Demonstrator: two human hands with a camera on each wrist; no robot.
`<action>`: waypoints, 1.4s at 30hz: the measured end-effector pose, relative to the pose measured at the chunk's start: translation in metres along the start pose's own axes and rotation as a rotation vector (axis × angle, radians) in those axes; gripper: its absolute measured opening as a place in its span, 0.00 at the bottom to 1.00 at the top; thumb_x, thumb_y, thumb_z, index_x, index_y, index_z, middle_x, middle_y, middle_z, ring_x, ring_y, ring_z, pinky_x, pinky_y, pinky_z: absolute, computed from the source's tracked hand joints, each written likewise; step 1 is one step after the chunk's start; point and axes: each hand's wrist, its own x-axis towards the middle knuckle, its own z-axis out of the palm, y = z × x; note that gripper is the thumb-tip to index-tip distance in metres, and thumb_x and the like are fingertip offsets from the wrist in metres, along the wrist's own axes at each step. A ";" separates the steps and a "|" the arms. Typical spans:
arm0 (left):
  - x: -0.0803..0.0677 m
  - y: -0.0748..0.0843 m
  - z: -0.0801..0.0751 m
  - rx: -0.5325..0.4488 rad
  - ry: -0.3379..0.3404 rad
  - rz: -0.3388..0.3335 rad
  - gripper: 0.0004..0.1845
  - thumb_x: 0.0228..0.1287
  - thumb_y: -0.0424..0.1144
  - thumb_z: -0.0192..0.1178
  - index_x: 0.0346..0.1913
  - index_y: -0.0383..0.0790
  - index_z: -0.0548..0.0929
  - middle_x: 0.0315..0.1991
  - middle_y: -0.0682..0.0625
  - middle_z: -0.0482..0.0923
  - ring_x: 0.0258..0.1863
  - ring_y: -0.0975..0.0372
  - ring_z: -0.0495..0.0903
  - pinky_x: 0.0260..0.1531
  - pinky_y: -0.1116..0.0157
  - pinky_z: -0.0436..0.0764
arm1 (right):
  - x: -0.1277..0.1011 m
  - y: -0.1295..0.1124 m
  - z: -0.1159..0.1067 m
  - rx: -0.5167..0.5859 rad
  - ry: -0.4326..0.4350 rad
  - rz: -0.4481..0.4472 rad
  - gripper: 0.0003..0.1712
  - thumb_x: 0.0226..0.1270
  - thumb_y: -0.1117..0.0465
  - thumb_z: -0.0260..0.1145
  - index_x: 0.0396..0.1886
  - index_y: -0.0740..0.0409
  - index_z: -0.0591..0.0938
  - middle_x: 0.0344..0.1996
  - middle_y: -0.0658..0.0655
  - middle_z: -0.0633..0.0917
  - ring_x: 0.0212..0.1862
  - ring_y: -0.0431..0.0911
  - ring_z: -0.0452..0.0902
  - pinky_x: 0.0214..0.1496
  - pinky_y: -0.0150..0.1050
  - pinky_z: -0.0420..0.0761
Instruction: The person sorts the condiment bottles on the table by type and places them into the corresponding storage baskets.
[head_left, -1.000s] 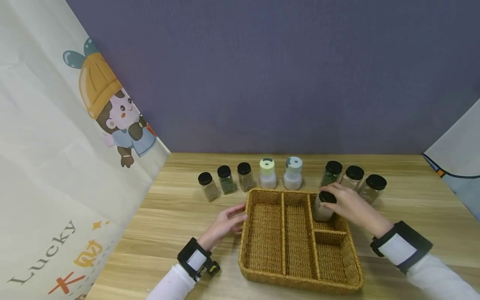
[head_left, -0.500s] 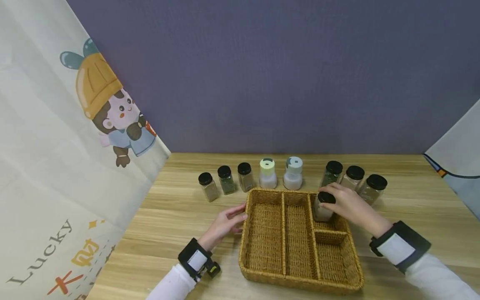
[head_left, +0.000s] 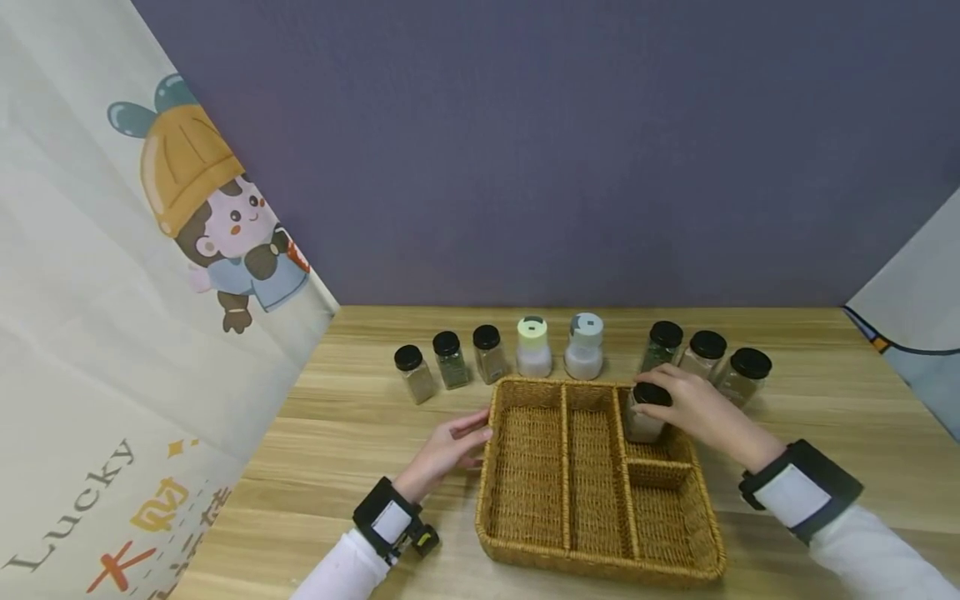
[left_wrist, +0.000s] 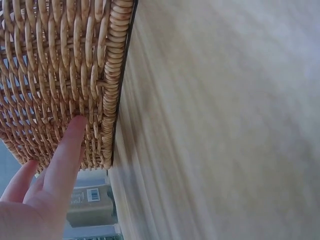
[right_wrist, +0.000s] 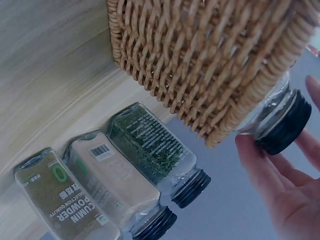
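My right hand (head_left: 697, 408) grips a spice jar (head_left: 643, 427) by its black lid, fingers and thumb around the top. The jar stands upright in the back right compartment of the woven basket (head_left: 528, 475); whether its base touches the bottom is hidden. In the right wrist view the lid (right_wrist: 284, 122) shows past the basket's rim, between the fingers. My left hand (head_left: 442, 450) lies against the basket's left wall. Its extended fingers touch the weave in the left wrist view, where the index fingertip (left_wrist: 76, 125) presses near the wall's lower edge.
Behind the basket's left part stand three small black-lidded jars (head_left: 451, 362). Two white-bodied shakers (head_left: 584, 358) stand behind its middle. Three larger jars are at the back right: green herbs (head_left: 657, 357), a pale powder (right_wrist: 115, 175) and cumin powder (right_wrist: 57, 192). A dark wall rises behind the table.
Both hands, the jar and the basket keep their places. The head view has shifted slightly, and the printed cloth at the left appears a little farther left.
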 end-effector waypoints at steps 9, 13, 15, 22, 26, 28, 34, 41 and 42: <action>0.000 0.001 -0.001 0.004 -0.003 -0.005 0.32 0.56 0.40 0.59 0.62 0.34 0.61 0.62 0.36 0.59 0.51 0.46 0.72 0.43 0.55 0.77 | -0.001 0.003 -0.010 0.008 0.011 0.035 0.25 0.59 0.52 0.60 0.51 0.65 0.75 0.43 0.66 0.76 0.39 0.54 0.76 0.36 0.47 0.78; -0.001 0.001 0.000 -0.001 0.001 -0.003 0.32 0.56 0.40 0.59 0.62 0.34 0.62 0.62 0.36 0.59 0.51 0.46 0.71 0.43 0.54 0.77 | -0.003 0.008 -0.019 -0.020 0.054 0.026 0.20 0.58 0.57 0.61 0.48 0.65 0.77 0.37 0.62 0.77 0.33 0.51 0.76 0.28 0.40 0.76; -0.001 0.001 0.000 -0.002 0.002 -0.004 0.31 0.57 0.40 0.58 0.62 0.34 0.62 0.62 0.36 0.59 0.51 0.46 0.71 0.44 0.54 0.77 | -0.004 0.012 -0.025 -0.034 0.060 0.030 0.18 0.58 0.60 0.62 0.47 0.65 0.77 0.35 0.61 0.77 0.32 0.51 0.76 0.24 0.38 0.75; 0.000 0.001 0.000 0.002 -0.005 0.003 0.31 0.58 0.39 0.57 0.62 0.33 0.61 0.62 0.36 0.59 0.51 0.45 0.71 0.44 0.54 0.77 | -0.004 0.029 -0.038 -0.073 0.111 0.021 0.17 0.58 0.63 0.61 0.45 0.69 0.77 0.32 0.63 0.78 0.32 0.55 0.77 0.26 0.45 0.78; -0.001 0.001 0.000 -0.001 -0.004 0.006 0.31 0.57 0.39 0.57 0.62 0.33 0.61 0.62 0.35 0.59 0.51 0.44 0.71 0.43 0.54 0.77 | -0.006 0.040 -0.041 -0.099 0.185 -0.006 0.16 0.58 0.64 0.61 0.44 0.71 0.77 0.29 0.63 0.79 0.26 0.50 0.75 0.20 0.39 0.74; -0.001 0.000 0.001 -0.003 0.000 0.006 0.31 0.57 0.39 0.58 0.62 0.33 0.61 0.62 0.35 0.59 0.51 0.45 0.71 0.43 0.54 0.77 | -0.007 0.045 -0.043 -0.106 0.201 0.000 0.16 0.58 0.65 0.61 0.44 0.71 0.77 0.30 0.65 0.80 0.26 0.51 0.75 0.19 0.36 0.71; 0.000 -0.001 0.000 -0.006 0.010 0.012 0.31 0.57 0.38 0.58 0.62 0.32 0.61 0.61 0.34 0.59 0.52 0.46 0.70 0.43 0.54 0.77 | -0.012 0.061 -0.048 -0.103 0.159 0.080 0.17 0.59 0.64 0.60 0.46 0.72 0.75 0.38 0.72 0.77 0.34 0.60 0.75 0.24 0.43 0.73; 0.000 0.003 0.001 0.008 -0.001 0.004 0.32 0.57 0.39 0.58 0.62 0.32 0.61 0.61 0.34 0.59 0.52 0.45 0.71 0.43 0.54 0.77 | -0.017 0.076 -0.051 -0.100 0.116 0.167 0.20 0.61 0.63 0.58 0.49 0.73 0.73 0.44 0.77 0.72 0.31 0.62 0.74 0.29 0.51 0.73; 0.000 0.003 0.001 0.010 -0.003 0.007 0.32 0.57 0.39 0.58 0.62 0.32 0.61 0.61 0.34 0.59 0.51 0.45 0.71 0.42 0.54 0.77 | -0.018 0.078 -0.052 -0.097 0.107 0.178 0.20 0.61 0.63 0.58 0.49 0.73 0.73 0.44 0.77 0.72 0.33 0.64 0.74 0.31 0.54 0.73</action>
